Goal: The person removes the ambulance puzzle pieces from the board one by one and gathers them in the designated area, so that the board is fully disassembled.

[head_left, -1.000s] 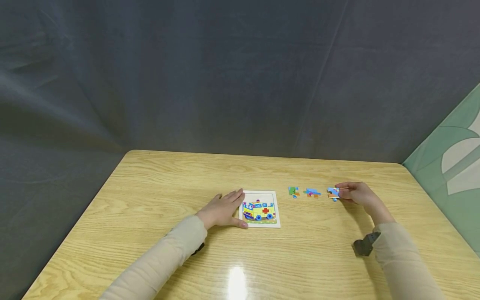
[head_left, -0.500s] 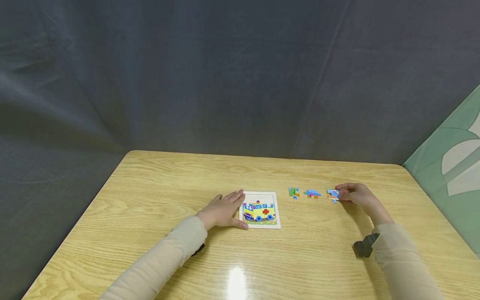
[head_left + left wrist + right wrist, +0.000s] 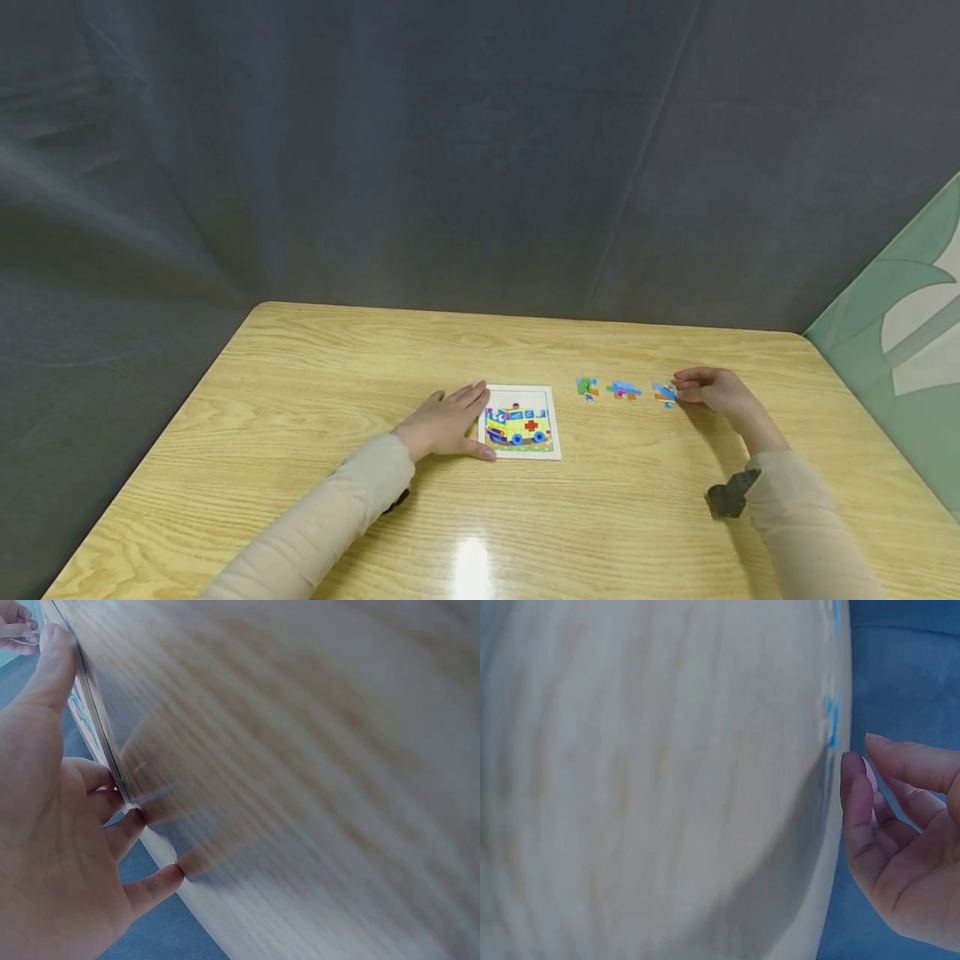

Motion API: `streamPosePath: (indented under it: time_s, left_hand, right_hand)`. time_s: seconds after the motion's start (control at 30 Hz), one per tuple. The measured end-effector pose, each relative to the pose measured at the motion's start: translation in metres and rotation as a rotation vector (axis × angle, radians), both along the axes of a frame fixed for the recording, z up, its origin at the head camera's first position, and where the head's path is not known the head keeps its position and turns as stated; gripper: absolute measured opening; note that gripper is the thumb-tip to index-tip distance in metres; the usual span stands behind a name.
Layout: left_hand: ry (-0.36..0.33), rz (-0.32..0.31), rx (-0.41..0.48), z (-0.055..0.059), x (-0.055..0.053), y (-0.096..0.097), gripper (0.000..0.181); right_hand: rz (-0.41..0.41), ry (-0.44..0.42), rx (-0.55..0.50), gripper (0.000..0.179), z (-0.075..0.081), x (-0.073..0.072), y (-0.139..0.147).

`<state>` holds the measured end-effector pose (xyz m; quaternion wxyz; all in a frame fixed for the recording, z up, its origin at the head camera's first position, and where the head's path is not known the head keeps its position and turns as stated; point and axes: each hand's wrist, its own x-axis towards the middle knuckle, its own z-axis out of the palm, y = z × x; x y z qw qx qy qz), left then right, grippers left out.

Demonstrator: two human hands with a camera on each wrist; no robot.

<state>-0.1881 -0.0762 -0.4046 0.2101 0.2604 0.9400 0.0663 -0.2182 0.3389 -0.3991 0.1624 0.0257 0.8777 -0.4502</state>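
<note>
On the table (image 3: 600, 500), at centre, the left hand (image 3: 446, 423) lay spread against the puzzle (image 3: 522, 421). Mid-right, the right hand (image 3: 722, 395), loose and unclosed, was just beside a piece (image 3: 663, 395).

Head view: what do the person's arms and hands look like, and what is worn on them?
Pale beige, wrinkled long cloth sleeves cover both forearms. The left hand and right hand are bare, without gloves. A blocky black device sits at the right wrist; a small black part shows below the left one.
</note>
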Motion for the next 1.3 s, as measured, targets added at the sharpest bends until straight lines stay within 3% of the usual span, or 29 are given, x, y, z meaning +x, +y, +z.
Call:
streamPosePath:
  time_s: [0.3, 0.6, 0.9, 1.3]
  left_hand:
    - [-0.004, -0.002, -0.003, -0.002, 0.001, 0.0, 0.095]
    - [-0.001, -0.001, 0.01, -0.004, 0.001, 0.0, 0.097]
    - [0.006, -0.007, 0.004, -0.005, -0.002, 0.0, 0.1]
    - [0.004, 0.019, -0.002, -0.002, -0.002, -0.001, 0.1]
  right_hand:
    - [0.078, 0.092, 0.08, 0.045, 0.013, -0.001, -0.033]
    - [0.181, 0.145, 0.004, 0.04, 0.021, -0.001, -0.1]
    - [0.276, 0.172, -0.008, 0.028, 0.011, 0.001, -0.157]
    - [0.387, 0.092, -0.035, 0.027, -0.001, 0.014, -0.21]
